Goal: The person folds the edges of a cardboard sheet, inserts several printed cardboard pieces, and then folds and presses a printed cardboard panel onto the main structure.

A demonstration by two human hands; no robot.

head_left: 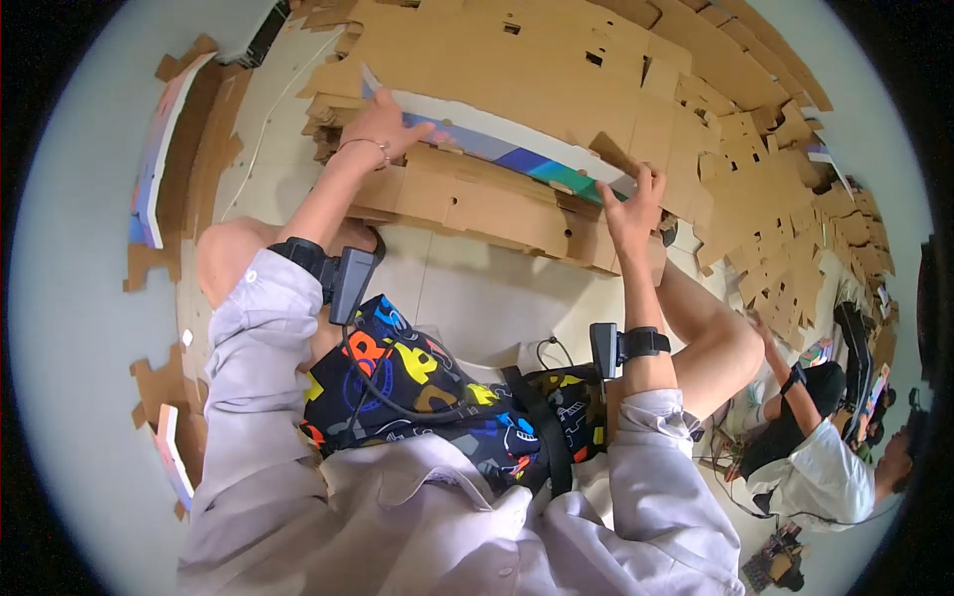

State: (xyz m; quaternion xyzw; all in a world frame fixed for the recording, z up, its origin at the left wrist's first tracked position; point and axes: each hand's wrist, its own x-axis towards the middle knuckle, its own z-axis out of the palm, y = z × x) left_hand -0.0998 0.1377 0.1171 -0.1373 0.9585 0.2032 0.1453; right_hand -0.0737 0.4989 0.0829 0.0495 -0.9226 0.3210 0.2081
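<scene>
A long cardboard strip [512,157], white along its upper edge and printed in purple, blue and green, lies across a stack of brown die-cut cardboard sheets [447,62]. My left hand [383,131] grips the strip's left end, thumb stretched along its printed face. At the opposite end, my right hand [633,207] pinches the strip between thumb and fingers. Just below the strip is a brown cardboard side [477,199] with small round holes. Part of each end is covered by my fingers.
More flat cardboard pieces [750,189] spread to the right. Printed white-edged panels [171,149] lean by the left wall. At the lower right sits another person [820,467] in a white shirt, with cables nearby. My bent knees flank the tiled floor [467,288].
</scene>
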